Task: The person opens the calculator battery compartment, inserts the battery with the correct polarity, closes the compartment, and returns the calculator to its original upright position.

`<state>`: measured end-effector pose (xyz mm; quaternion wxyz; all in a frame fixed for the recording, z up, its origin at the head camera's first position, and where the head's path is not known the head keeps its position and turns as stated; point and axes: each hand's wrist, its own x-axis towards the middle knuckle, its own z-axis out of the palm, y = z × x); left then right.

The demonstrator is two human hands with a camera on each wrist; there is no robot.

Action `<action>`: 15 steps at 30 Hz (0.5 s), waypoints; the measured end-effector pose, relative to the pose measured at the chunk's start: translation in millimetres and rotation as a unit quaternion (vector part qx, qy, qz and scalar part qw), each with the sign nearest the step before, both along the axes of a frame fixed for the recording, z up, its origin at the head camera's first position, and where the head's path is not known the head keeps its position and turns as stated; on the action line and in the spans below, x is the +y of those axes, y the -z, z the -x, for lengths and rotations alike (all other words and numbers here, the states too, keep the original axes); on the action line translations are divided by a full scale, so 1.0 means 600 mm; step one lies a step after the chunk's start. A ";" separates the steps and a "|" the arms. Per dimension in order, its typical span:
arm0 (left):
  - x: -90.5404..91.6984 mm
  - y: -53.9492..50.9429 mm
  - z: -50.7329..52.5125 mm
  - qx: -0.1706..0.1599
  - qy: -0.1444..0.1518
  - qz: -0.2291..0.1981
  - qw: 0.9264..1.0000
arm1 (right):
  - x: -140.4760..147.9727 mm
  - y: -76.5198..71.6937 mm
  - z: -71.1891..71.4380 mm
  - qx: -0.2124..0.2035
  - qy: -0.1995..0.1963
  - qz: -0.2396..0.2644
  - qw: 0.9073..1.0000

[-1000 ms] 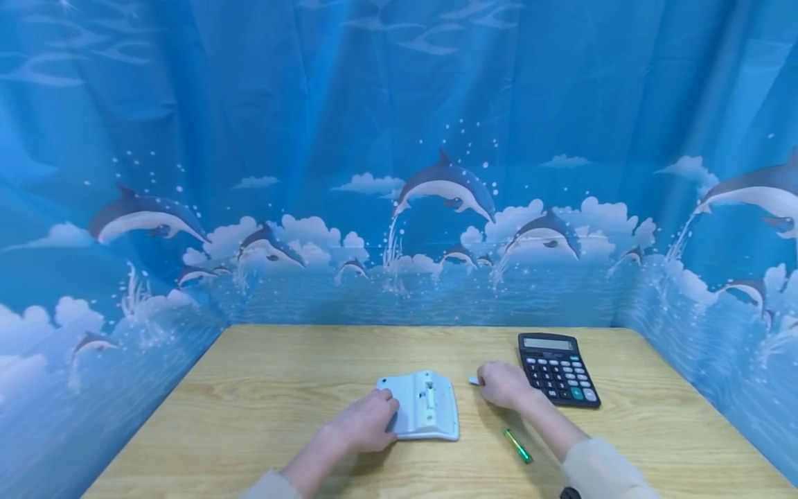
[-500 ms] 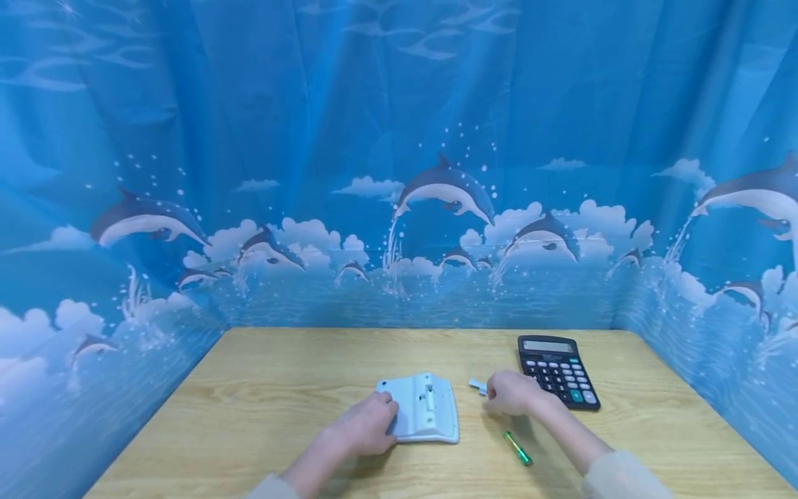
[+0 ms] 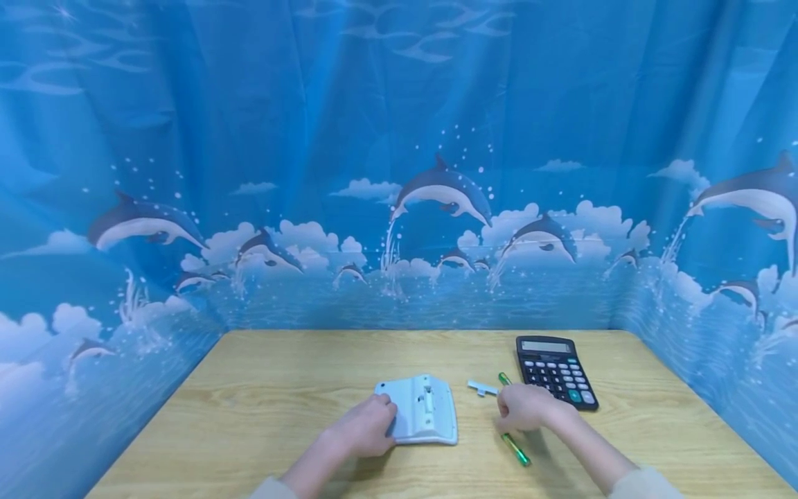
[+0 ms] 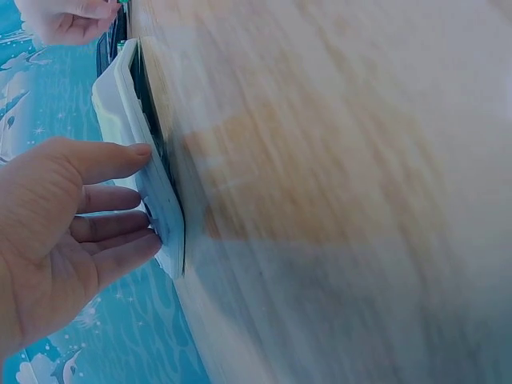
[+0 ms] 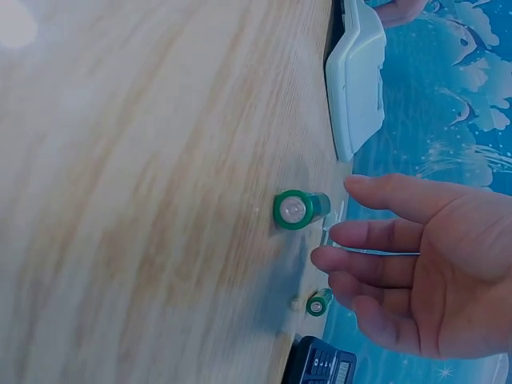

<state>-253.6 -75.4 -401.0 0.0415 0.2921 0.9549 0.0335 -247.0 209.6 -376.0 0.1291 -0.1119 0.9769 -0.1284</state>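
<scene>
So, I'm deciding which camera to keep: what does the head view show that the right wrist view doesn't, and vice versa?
Head only: the light left sleeve and the back of the right hand.
Right wrist only: its palm, the inner sides of the fingers, a round battery end face-on.
Both: two green batteries, the black calculator, the pale blue device and the left hand.

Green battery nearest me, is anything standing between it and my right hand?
Nothing visible does: the right wrist view shows no object between your right hand and the nearest green battery. The second green battery and the pale blue battery cover lie farther from you.
</scene>
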 end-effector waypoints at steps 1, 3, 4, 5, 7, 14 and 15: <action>0.000 0.001 0.000 0.000 0.000 -0.001 1.000 | 0.000 -0.001 -0.003 -0.006 0.002 -0.002 1.000; 0.000 0.001 0.000 0.002 0.000 -0.002 1.000 | 0.001 -0.003 -0.009 -0.017 0.005 -0.002 1.000; 0.000 0.002 0.000 0.002 0.000 -0.003 1.000 | 0.001 -0.004 -0.011 -0.023 0.006 -0.005 1.000; 0.000 0.003 0.000 0.004 0.001 -0.004 1.000 | 0.001 -0.004 -0.014 -0.028 0.007 -0.009 1.000; -0.001 0.003 -0.001 0.007 0.003 -0.007 1.000 | 0.000 -0.005 -0.017 -0.038 0.012 -0.018 0.999; -0.001 0.002 -0.001 0.024 0.014 -0.007 1.000 | -0.004 0.000 -0.023 -0.048 -0.001 -0.030 0.998; -0.001 0.002 0.000 0.023 0.013 -0.006 1.000 | -0.004 0.001 -0.023 -0.045 -0.003 -0.030 0.999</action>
